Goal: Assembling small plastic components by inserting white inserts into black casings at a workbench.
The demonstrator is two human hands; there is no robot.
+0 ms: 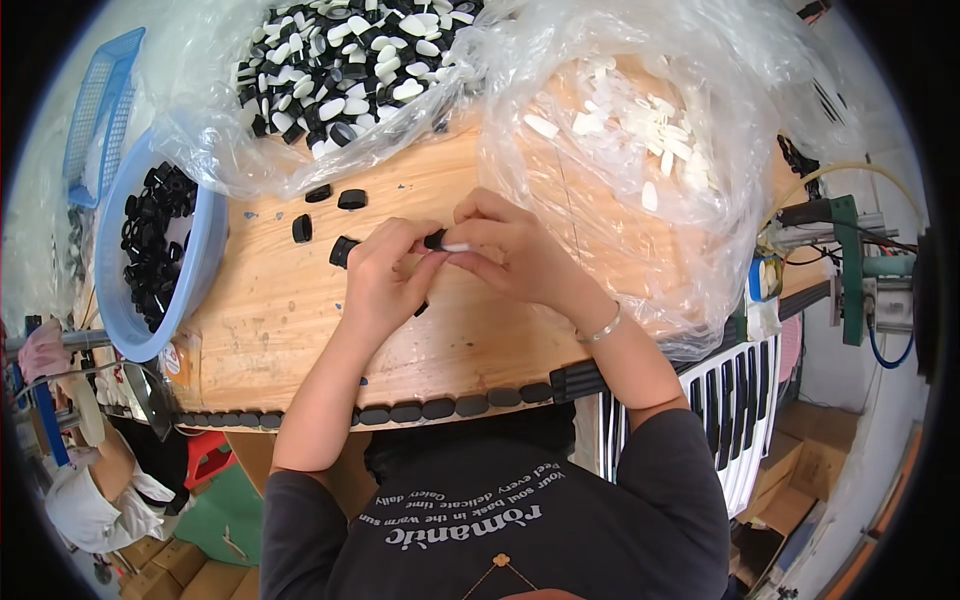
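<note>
Over the middle of the wooden table my two hands meet. My left hand pinches a small round black cap at its fingertips. My right hand holds a flat white oval piece between thumb and fingers, right against the cap; whether the two are joined I cannot tell. Loose black caps lie by my left hand: one close to its knuckles, another farther left, and two more beyond. A further black piece is partly hidden beneath my left hand.
A blue basin of black caps stands at the left. Clear plastic bags hold black-and-white pieces at the back and white oval pieces at right. Dark ovals line the near edge. A green-framed machine is far right; another person sits lower left.
</note>
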